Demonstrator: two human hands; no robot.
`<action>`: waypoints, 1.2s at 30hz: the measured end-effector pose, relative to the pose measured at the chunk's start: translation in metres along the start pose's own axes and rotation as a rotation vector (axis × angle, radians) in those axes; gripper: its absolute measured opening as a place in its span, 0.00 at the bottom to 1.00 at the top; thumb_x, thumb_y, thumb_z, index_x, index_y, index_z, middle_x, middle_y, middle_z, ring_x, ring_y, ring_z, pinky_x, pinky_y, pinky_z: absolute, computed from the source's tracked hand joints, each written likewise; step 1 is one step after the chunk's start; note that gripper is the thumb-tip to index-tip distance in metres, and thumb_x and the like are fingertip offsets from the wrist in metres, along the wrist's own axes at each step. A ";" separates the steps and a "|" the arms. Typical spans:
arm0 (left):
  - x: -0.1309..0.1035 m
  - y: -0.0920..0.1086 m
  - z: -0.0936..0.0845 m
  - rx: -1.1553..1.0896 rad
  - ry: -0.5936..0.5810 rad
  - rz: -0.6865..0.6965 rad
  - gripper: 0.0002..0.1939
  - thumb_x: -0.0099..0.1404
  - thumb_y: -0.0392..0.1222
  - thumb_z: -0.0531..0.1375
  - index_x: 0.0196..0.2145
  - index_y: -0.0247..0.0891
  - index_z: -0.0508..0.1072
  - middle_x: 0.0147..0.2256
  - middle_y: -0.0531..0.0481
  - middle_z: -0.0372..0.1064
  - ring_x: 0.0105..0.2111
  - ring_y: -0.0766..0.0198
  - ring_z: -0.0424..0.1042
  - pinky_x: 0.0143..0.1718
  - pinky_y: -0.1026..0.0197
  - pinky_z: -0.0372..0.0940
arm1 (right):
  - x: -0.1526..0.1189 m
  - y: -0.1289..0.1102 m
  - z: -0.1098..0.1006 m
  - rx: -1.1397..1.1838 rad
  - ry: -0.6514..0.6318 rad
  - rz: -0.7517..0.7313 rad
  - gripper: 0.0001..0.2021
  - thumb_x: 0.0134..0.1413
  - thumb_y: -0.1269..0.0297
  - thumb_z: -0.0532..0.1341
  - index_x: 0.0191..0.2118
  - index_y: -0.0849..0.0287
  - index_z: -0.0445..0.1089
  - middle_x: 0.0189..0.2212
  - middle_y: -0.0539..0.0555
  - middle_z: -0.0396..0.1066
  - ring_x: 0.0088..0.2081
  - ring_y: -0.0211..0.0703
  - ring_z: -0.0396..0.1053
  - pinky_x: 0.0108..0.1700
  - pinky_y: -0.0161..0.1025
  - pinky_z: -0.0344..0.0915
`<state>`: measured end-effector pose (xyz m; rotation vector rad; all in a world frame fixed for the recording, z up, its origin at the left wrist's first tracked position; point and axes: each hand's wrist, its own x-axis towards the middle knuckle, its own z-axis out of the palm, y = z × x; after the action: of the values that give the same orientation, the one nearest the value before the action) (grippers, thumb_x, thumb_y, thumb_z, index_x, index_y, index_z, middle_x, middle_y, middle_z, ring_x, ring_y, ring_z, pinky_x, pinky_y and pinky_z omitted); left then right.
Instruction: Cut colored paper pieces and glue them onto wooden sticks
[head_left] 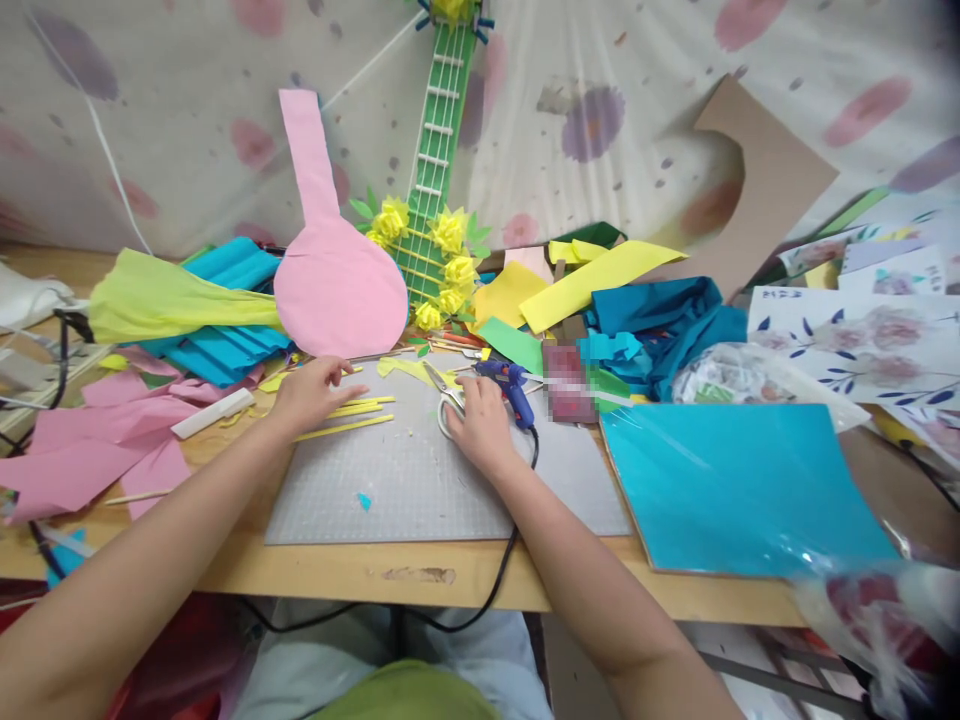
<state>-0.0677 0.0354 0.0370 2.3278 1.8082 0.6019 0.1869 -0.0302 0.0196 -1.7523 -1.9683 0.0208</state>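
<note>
Writing (782,295) heads the floral sheet (840,350) at the right end of the desk (337,570), too small for me to read. My left grip (309,395) is loose, fingers parted, just beside yellow sticks (349,426) near the left edge of the gray cutting mat (450,500). My right grip (484,420), palm down, partly covers the scissors (436,377) near the mat's far edge; I cannot tell whether it grasps them.
</note>
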 end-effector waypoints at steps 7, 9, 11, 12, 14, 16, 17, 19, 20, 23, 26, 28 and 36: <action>-0.002 -0.041 -0.007 0.112 -0.139 0.086 0.30 0.51 0.62 0.54 0.45 0.36 0.66 0.46 0.41 0.63 0.47 0.54 0.62 0.48 0.56 0.56 | -0.002 -0.002 0.007 0.079 -0.014 -0.090 0.15 0.54 0.64 0.51 0.47 0.61 0.61 0.44 0.57 0.62 0.47 0.44 0.56 0.49 0.39 0.54; -0.003 -0.042 -0.006 0.145 -0.188 0.106 0.33 0.50 0.63 0.55 0.46 0.37 0.66 0.48 0.40 0.63 0.47 0.52 0.62 0.48 0.55 0.56 | -0.001 -0.004 0.007 0.076 -0.035 -0.107 0.15 0.54 0.65 0.50 0.48 0.60 0.61 0.44 0.58 0.62 0.47 0.44 0.56 0.50 0.40 0.54; -0.006 -0.040 -0.006 0.179 -0.213 0.139 0.36 0.46 0.65 0.57 0.47 0.38 0.65 0.48 0.40 0.62 0.48 0.50 0.61 0.48 0.53 0.55 | 0.002 -0.007 0.007 0.085 -0.052 -0.113 0.15 0.54 0.65 0.50 0.48 0.60 0.61 0.44 0.58 0.62 0.48 0.45 0.57 0.50 0.41 0.54; -0.007 -0.038 -0.005 0.189 -0.226 0.153 0.38 0.44 0.65 0.58 0.47 0.38 0.65 0.48 0.40 0.62 0.48 0.49 0.61 0.48 0.53 0.55 | 0.005 -0.009 0.006 0.097 -0.055 -0.112 0.15 0.54 0.65 0.50 0.47 0.60 0.61 0.44 0.58 0.63 0.48 0.44 0.57 0.50 0.41 0.54; -0.010 -0.035 -0.004 0.187 -0.268 0.176 0.39 0.40 0.66 0.59 0.46 0.38 0.65 0.46 0.40 0.62 0.47 0.49 0.61 0.47 0.54 0.56 | 0.014 -0.014 0.008 0.136 -0.051 -0.107 0.14 0.54 0.65 0.50 0.46 0.60 0.62 0.43 0.57 0.63 0.47 0.43 0.58 0.49 0.39 0.54; -0.011 -0.035 -0.002 0.171 -0.292 0.189 0.40 0.39 0.66 0.60 0.44 0.38 0.66 0.44 0.41 0.61 0.46 0.50 0.62 0.46 0.54 0.57 | 0.028 -0.021 0.012 0.193 -0.040 -0.092 0.13 0.53 0.65 0.50 0.45 0.61 0.62 0.42 0.57 0.65 0.46 0.42 0.60 0.48 0.37 0.56; -0.010 -0.036 -0.001 0.162 -0.287 0.199 0.39 0.39 0.66 0.60 0.44 0.37 0.66 0.44 0.41 0.61 0.46 0.51 0.61 0.46 0.55 0.57 | 0.036 -0.025 0.016 0.228 -0.034 -0.070 0.13 0.53 0.65 0.50 0.44 0.61 0.62 0.41 0.56 0.65 0.45 0.41 0.60 0.47 0.37 0.56; -0.009 -0.038 0.001 0.143 -0.255 0.230 0.38 0.40 0.65 0.60 0.44 0.37 0.66 0.45 0.41 0.59 0.47 0.51 0.60 0.47 0.54 0.56 | 0.054 -0.032 0.025 0.310 -0.028 0.001 0.12 0.53 0.65 0.50 0.43 0.61 0.62 0.39 0.55 0.66 0.42 0.39 0.63 0.45 0.35 0.58; -0.008 -0.039 0.001 0.131 -0.241 0.246 0.37 0.41 0.64 0.60 0.44 0.37 0.66 0.46 0.40 0.59 0.48 0.51 0.59 0.47 0.54 0.56 | 0.064 -0.036 0.031 0.356 -0.031 0.046 0.12 0.53 0.64 0.51 0.43 0.61 0.62 0.39 0.54 0.67 0.41 0.38 0.64 0.45 0.34 0.59; -0.005 -0.041 0.001 0.102 -0.249 0.256 0.35 0.43 0.59 0.60 0.46 0.36 0.64 0.48 0.41 0.59 0.49 0.50 0.58 0.49 0.53 0.54 | 0.092 -0.047 0.050 0.494 -0.088 0.205 0.13 0.53 0.62 0.52 0.43 0.62 0.62 0.41 0.54 0.69 0.42 0.35 0.66 0.45 0.31 0.59; -0.004 -0.039 -0.001 0.071 -0.303 0.214 0.29 0.47 0.48 0.58 0.47 0.36 0.63 0.44 0.42 0.64 0.45 0.53 0.63 0.46 0.55 0.57 | 0.114 -0.055 0.065 0.564 -0.112 0.358 0.16 0.53 0.62 0.52 0.46 0.64 0.62 0.44 0.56 0.68 0.45 0.35 0.66 0.46 0.31 0.59; -0.005 -0.033 -0.001 0.078 -0.329 0.198 0.26 0.47 0.42 0.56 0.46 0.35 0.63 0.41 0.43 0.65 0.42 0.55 0.65 0.42 0.57 0.59 | 0.123 -0.059 0.071 0.558 -0.109 0.406 0.16 0.52 0.63 0.53 0.46 0.63 0.62 0.46 0.56 0.68 0.47 0.36 0.66 0.47 0.31 0.59; -0.016 -0.012 0.005 0.336 -0.299 0.276 0.09 0.54 0.34 0.47 0.33 0.37 0.63 0.34 0.41 0.65 0.38 0.54 0.65 0.37 0.56 0.59 | 0.139 -0.065 0.087 0.396 -0.125 0.374 0.16 0.55 0.62 0.49 0.47 0.62 0.62 0.41 0.57 0.70 0.42 0.40 0.69 0.42 0.35 0.63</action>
<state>-0.0801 0.0237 0.0249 2.7301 1.5645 -0.0369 0.0879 0.1154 0.0146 -1.8467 -1.5509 0.6168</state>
